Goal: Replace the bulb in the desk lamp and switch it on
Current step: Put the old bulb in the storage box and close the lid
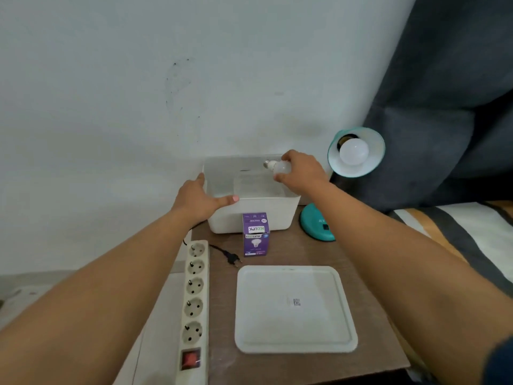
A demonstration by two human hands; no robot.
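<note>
A teal desk lamp stands at the table's back right, its shade (372, 159) tilted toward me with a white bulb (354, 152) screwed into it and unlit. The lamp's round base (315, 225) carries a small dark switch. My right hand (301, 170) holds a second white bulb (280, 167) over the open white box (249, 215), metal screw cap pointing left. My left hand (200, 198) grips the box's left front rim, thumb along the edge. The lamp's black plug (232, 258) lies unplugged on the table.
A purple bulb carton (255, 236) stands in front of the box. The box's white lid (295, 308) lies flat at the table's middle. A white power strip (193, 298) with a red switch runs along the left edge. A wall is behind, a bed to the right.
</note>
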